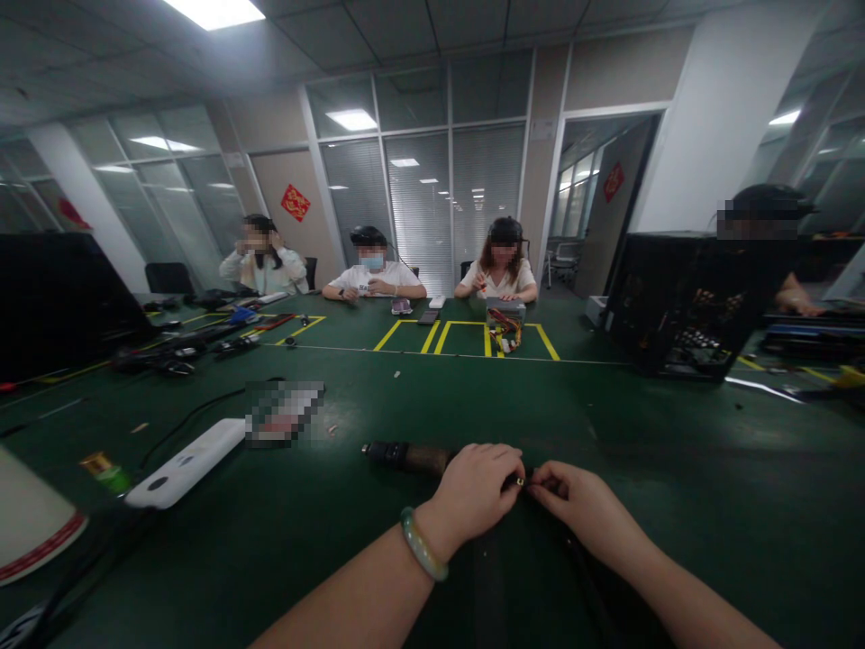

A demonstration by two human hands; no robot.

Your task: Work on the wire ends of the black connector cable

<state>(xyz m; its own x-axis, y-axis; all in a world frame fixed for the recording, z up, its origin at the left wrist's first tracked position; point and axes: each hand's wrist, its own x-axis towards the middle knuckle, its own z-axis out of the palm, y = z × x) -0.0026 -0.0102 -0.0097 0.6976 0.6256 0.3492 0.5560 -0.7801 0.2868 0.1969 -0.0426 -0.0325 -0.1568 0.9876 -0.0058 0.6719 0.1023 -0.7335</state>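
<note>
My left hand [477,487], with a jade-coloured bangle [423,545] at the wrist, is closed at the fingertips on a small brass-coloured metal piece [520,481]. Close by, my right hand [574,500] pinches at a dark part whose shape is hidden by the fingers. A dark cylindrical tool [409,456] with a metal tip, resembling an electric screwdriver, lies on the green table [351,559]. The tip points left, and its rear end passes behind my left hand. Whether the metal piece joins the tool cannot be made out.
A white power strip [193,464], a blurred-out flat object [284,413] and a green-and-gold small item [106,473] are on the left. An open black computer case [676,306] stands at right. Several people sit across, one [500,266] behind a power supply [505,312].
</note>
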